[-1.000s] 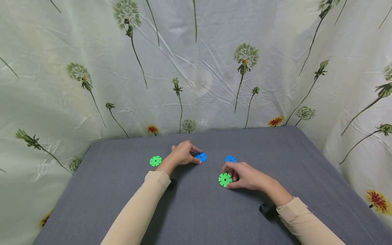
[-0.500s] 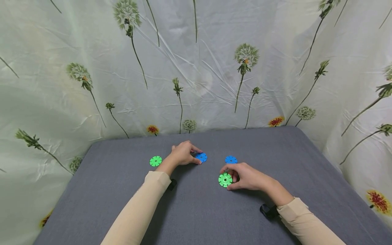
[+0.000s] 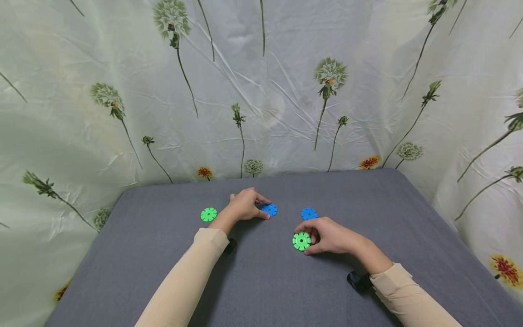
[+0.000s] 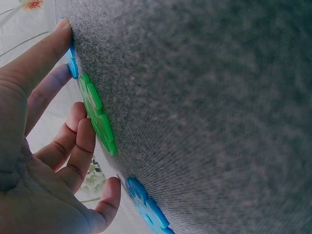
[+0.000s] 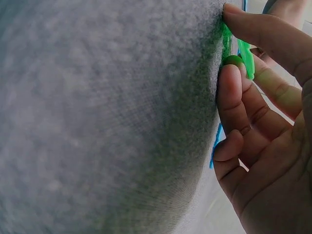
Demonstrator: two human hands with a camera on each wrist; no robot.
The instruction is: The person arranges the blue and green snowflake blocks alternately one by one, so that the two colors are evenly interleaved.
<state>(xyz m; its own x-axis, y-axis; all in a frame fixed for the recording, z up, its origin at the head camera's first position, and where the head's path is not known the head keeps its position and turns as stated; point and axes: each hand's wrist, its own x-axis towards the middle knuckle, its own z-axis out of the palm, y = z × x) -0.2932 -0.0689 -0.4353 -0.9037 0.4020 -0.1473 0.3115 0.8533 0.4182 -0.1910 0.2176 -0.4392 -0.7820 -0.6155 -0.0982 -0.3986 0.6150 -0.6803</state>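
My left hand has its thumb and index finger at opposite edges of a blue notched plastic disc, which lies flat on the table. In the left wrist view its other fingers are loosely bent beside a green disc, and a second blue disc lies lower down. My right hand pinches a green notched disc between thumb and fingers. In the right wrist view that disc stands tilted, partly hidden by the fingers. Just beyond the right hand lies another blue disc.
Grey cloth covers the table. A green disc lies left of my left wrist. Behind the table hangs a pale curtain with a dandelion print. A black strap sits at my right wrist.
My right index finger has shifted slightly down and left along the green disc, whose face now looks lighter. The left hand and its blue disc stay put.
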